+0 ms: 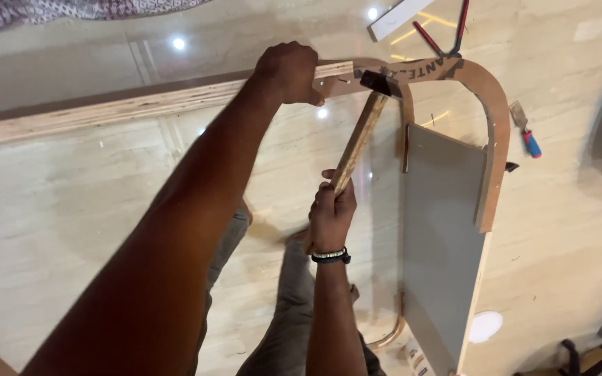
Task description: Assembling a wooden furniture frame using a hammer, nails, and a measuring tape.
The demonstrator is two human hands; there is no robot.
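Observation:
My left hand (288, 71) grips the top edge of a long plywood board (127, 106) that stands on its edge and runs from the left to the upper middle. My right hand (331, 212) is closed around the wooden handle of a hammer (358, 139). The hammer's dark head (379, 82) rests against the joint where the board meets a curved brown arch piece (492, 104). A grey panel (442, 237) hangs under the arch, right of the hammer.
Red-handled pliers (447, 31) and a white strip (398, 17) lie on the glossy beige floor at the top. A chisel with a red and blue handle (527, 136) lies right of the arch. My legs show below the hands. Patterned cloth sits at the top left.

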